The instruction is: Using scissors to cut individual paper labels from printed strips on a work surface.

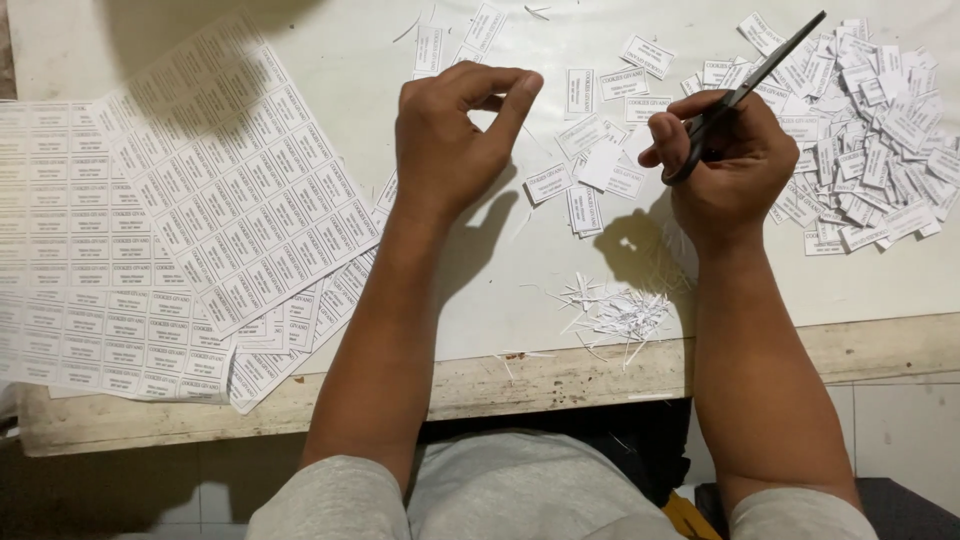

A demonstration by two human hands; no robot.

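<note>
We saw cut labels (870, 130) heaped far right, uncut sheets (200, 230) left; right hand (725, 165) gripped closed scissors (745, 90); left hand (450, 135) pinched nothing visible.

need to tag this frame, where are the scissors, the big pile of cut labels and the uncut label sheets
scissors (770, 62): head view, on the closed black blades above the right hand (725, 165).
pile of cut labels (880, 140): head view, middle of the heap.
uncut label sheets (230, 190): head view, centre of the top sheet.

Label sheets (170, 230) left, cut labels (860, 130) right
</note>
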